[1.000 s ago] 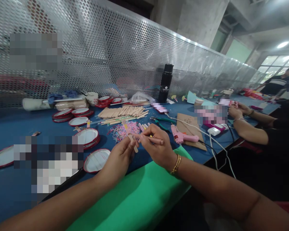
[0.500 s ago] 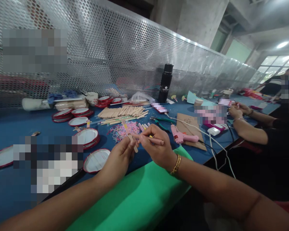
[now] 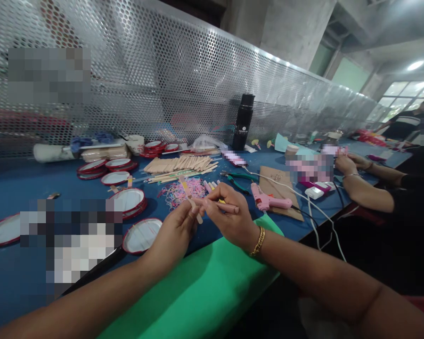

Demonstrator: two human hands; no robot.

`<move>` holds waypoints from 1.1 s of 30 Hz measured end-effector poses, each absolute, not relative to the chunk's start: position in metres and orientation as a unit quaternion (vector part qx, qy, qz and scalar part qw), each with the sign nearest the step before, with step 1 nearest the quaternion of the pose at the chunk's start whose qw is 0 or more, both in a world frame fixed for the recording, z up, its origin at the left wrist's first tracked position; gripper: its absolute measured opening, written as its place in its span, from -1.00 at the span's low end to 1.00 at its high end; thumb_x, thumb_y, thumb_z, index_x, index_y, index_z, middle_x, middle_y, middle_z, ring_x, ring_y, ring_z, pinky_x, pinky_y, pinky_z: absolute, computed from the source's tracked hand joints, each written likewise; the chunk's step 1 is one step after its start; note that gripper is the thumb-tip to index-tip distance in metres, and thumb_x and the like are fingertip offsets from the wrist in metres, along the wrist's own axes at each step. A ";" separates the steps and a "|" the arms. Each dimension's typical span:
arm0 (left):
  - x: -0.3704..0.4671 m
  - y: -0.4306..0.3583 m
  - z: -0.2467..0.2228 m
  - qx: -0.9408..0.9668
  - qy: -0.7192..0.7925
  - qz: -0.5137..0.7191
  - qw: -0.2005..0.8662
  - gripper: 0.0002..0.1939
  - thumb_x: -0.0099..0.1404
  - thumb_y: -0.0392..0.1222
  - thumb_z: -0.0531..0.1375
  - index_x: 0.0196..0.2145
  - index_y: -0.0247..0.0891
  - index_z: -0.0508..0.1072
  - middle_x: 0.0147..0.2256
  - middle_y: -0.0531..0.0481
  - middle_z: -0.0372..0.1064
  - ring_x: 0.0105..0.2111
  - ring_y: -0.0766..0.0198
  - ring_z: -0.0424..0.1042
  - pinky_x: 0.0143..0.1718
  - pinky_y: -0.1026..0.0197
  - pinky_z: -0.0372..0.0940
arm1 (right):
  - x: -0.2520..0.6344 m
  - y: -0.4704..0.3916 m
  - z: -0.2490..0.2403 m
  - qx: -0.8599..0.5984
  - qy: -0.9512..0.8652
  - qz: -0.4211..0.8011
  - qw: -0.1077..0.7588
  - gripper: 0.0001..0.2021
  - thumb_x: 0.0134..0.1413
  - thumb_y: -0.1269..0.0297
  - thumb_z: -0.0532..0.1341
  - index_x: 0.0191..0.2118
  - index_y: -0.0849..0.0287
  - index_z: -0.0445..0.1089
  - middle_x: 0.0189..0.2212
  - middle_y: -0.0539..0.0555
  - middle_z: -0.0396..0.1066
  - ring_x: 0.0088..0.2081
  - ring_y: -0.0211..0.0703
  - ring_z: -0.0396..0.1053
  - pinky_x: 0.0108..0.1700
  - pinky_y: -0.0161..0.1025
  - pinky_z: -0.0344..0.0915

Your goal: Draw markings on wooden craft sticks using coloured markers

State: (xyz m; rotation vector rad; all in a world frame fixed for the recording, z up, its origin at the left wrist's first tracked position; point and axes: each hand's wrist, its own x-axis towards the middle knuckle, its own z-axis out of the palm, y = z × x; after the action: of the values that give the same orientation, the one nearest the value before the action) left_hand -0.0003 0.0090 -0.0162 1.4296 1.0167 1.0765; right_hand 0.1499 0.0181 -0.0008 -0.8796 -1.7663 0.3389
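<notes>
My left hand [image 3: 175, 228] pinches a wooden craft stick [image 3: 184, 184], its upper part tinted yellow and pink. The stick is tilted, and its lower end pokes out below my fingers. In my right hand [image 3: 231, 219] is a slim pinkish pen [image 3: 229, 206], lying nearly level and pointing left at the stick. My fingers hide the pen's tip, so I cannot tell whether it touches the wood. Just behind both hands lies a heap of pastel rubber bands [image 3: 173, 193]. Green cloth [image 3: 198, 278] is spread under my forearms.
Plain craft sticks [image 3: 176, 164] lie behind the rubber bands. Red-rimmed lids [image 3: 143, 235] are scattered at left. Pliers [image 3: 240, 179], a pink glue gun [image 3: 268, 200] on cardboard and white cables [image 3: 316, 207] sit at right. A black bottle [image 3: 243, 123] stands behind; another person's arms [image 3: 363, 181] work farther right.
My right hand and the pen have shifted very slightly left toward the stick. My left hand and the stick stay almost still.
</notes>
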 end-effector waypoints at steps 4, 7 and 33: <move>-0.001 0.008 -0.016 0.602 0.434 0.444 0.503 -0.73 0.35 0.02 0.05 -0.40 -0.20 0.27 -0.58 0.21 0.02 -0.60 0.40 -0.02 -0.61 0.35 -0.06 | 0.150 0.019 -0.001 -0.380 -0.730 0.139 0.551 -0.85 0.15 0.28 0.17 -0.44 0.13 0.28 -0.50 -0.05 0.31 -0.44 -0.26 0.25 -0.30 -0.26 0.21; -0.002 0.010 -0.019 0.604 0.424 0.445 0.506 -0.73 0.35 0.03 0.06 -0.41 -0.20 0.27 -0.57 0.20 0.04 -0.59 0.40 0.00 -0.59 0.35 -0.02 | 0.150 0.018 0.000 -0.369 -0.738 0.144 0.547 -0.87 0.15 0.30 0.17 -0.42 0.14 0.29 -0.48 -0.03 0.34 -0.41 -0.24 0.28 -0.29 -0.25 0.22; 0.002 0.007 -0.011 0.574 0.452 0.452 0.513 -0.67 0.23 0.11 0.15 -0.46 -0.20 0.28 -0.60 0.20 0.08 -0.61 0.38 0.06 -0.61 0.34 0.00 | 0.151 0.018 -0.002 -0.376 -0.714 0.182 0.562 -0.91 0.14 0.29 0.17 -0.38 0.12 0.34 -0.46 -0.02 0.41 -0.40 -0.22 0.33 -0.28 -0.22 0.27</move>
State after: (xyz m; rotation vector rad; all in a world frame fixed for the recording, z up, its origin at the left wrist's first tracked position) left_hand 0.0021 0.0068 -0.0108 1.3798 1.0873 1.0860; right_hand 0.1512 0.0183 -0.0019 -0.8863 -1.6823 0.4276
